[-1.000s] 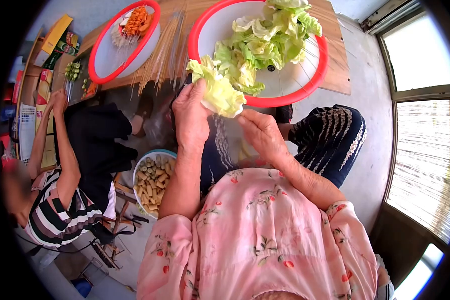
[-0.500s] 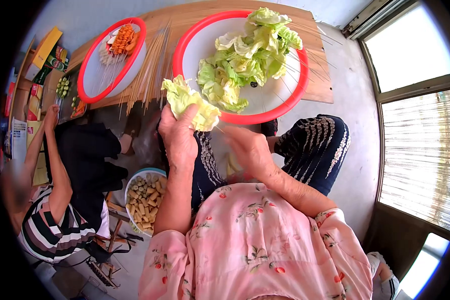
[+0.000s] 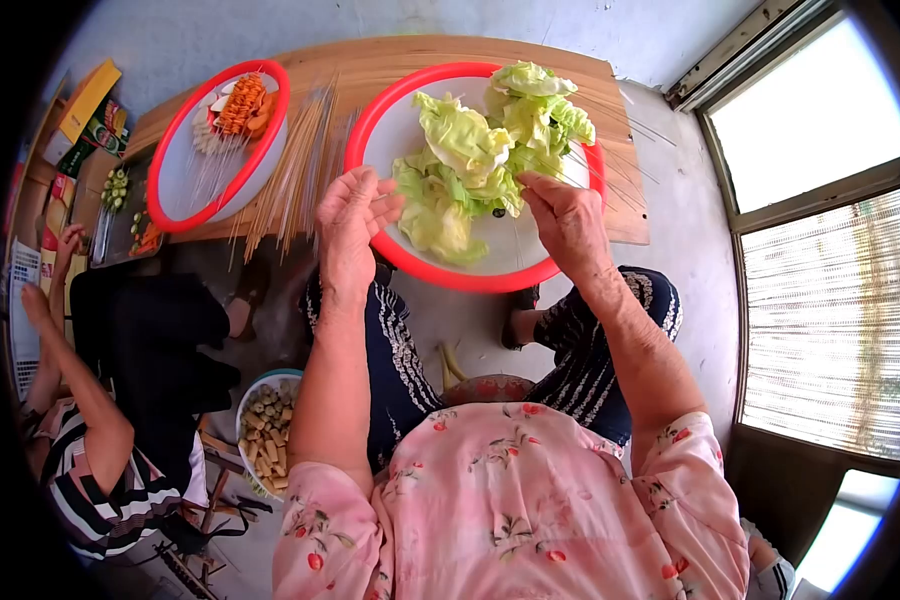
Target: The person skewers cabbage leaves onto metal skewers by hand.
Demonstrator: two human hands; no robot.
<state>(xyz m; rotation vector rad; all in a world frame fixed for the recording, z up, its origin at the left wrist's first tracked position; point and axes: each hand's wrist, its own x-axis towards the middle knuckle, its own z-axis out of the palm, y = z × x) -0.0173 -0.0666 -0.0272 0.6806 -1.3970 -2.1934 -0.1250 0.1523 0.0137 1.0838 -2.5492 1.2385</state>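
Note:
My left hand point(image 3: 355, 225) is raised at the left rim of a large red-rimmed white basin point(image 3: 373, 120), fingers loosely apart and nothing in them. Over the basin, my right hand point(image 3: 568, 222) has thumb and fingertips pinched together at the end of a lettuce skewer; its stick is mostly hidden. The skewer's pale green lettuce leaf point(image 3: 462, 140) lies on top of other lettuce leaves point(image 3: 435, 225) in the basin. Thin sticks poke out of the heap toward the right.
Loose bamboo skewers point(image 3: 295, 155) lie on the wooden table point(image 3: 390, 55) beside a smaller red-rimmed basin point(image 3: 175, 190) of skewered food. A tub of cut pieces point(image 3: 267, 440) stands low at left. Another person point(image 3: 110, 440) sits at the left, by a metal tray point(image 3: 130, 225).
The lettuce leaf has left my left hand and now lies on the heap. My right hand has moved up and right over the basin. The other person's hands have moved lower.

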